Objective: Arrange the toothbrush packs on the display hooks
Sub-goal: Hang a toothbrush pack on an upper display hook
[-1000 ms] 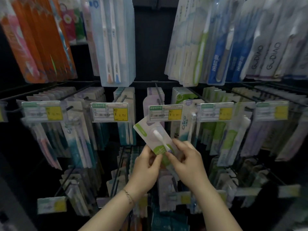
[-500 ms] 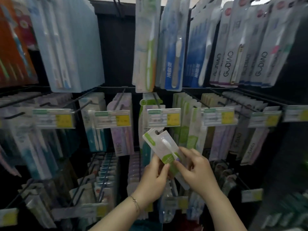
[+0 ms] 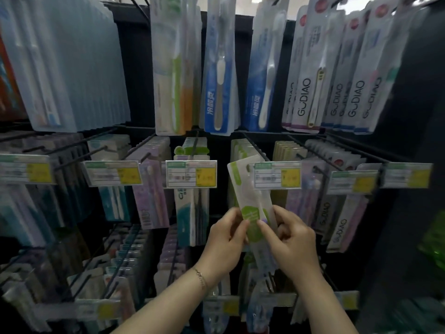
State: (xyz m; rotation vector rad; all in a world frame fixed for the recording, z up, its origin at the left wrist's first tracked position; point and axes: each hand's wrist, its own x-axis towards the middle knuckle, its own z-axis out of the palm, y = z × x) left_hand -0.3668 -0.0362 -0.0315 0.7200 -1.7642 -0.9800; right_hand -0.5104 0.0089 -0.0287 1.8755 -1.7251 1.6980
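Both your forearms enter at bottom centre, with a bracelet [image 3: 201, 278] on the left wrist. Bottom-row hooks and tags sit close under them, so there's little room downward.

Left hand [image 3: 226, 239] pinches the left edge of the toothbrush pack [image 3: 249, 196], thumb on the front by the green patch. Right hand [image 3: 293, 239] has its fingers curled on the right edge, at the same height.

The pack is just right of frame centre. Its long axis is near vertical, top end leaning slightly upper left, hang-hole end up. The lower end runs down between your 2 hands.

Edges:
- **Right:** the price tag [image 3: 277, 174] overlaps the pack's upper right corner from the front. It's tight there. The hang hole is just left of that tag's edge; can't tell if it's on the hook wire.
- **Left:** there's a dark gap between the pack and the next tag [image 3: 191, 173], which gives open room.
- **Above:** the upper-row packs, blue ones [image 3: 220, 68] and GUDIAO ones [image 3: 310, 68], end above the tag line.

The black back panel [image 3: 134, 68] sits behind everything.
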